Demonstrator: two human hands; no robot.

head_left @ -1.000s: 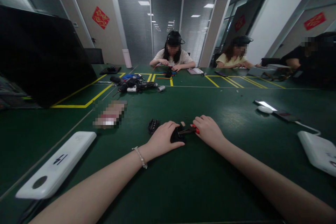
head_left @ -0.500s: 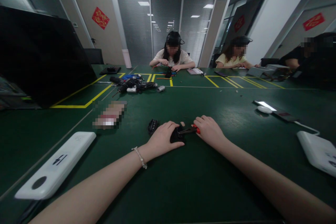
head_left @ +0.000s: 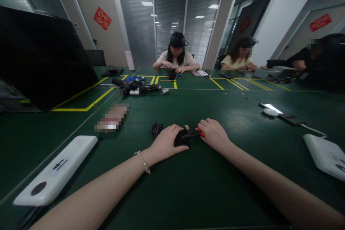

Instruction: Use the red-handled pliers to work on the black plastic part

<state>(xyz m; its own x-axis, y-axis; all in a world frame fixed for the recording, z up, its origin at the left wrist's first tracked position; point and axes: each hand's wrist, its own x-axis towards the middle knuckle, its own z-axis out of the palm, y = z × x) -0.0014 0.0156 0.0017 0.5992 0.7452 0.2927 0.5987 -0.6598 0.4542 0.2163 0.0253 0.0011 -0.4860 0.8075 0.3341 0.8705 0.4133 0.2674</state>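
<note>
My left hand (head_left: 167, 141) is closed around a small black part (head_left: 182, 138) on the green table, pressing it from the left. My right hand (head_left: 214, 133) grips red-handled pliers (head_left: 193, 134), their dark jaws reaching left onto the black part. What exactly the jaws bite is too small to tell. Just left of my left hand lies another black ridged piece (head_left: 156, 129). A small pale scrap (head_left: 187, 127) rests behind the pliers.
A long white device (head_left: 58, 170) lies at left, a white power bank (head_left: 325, 152) at right with a cable. Black tools and cables (head_left: 137, 87) are heaped farther back. A large black screen (head_left: 40, 57) stands far left. Several people sit across the table (head_left: 229, 172).
Both hands stay almost in place, with the pliers still on the black part. The whole view has shifted very slightly.
</note>
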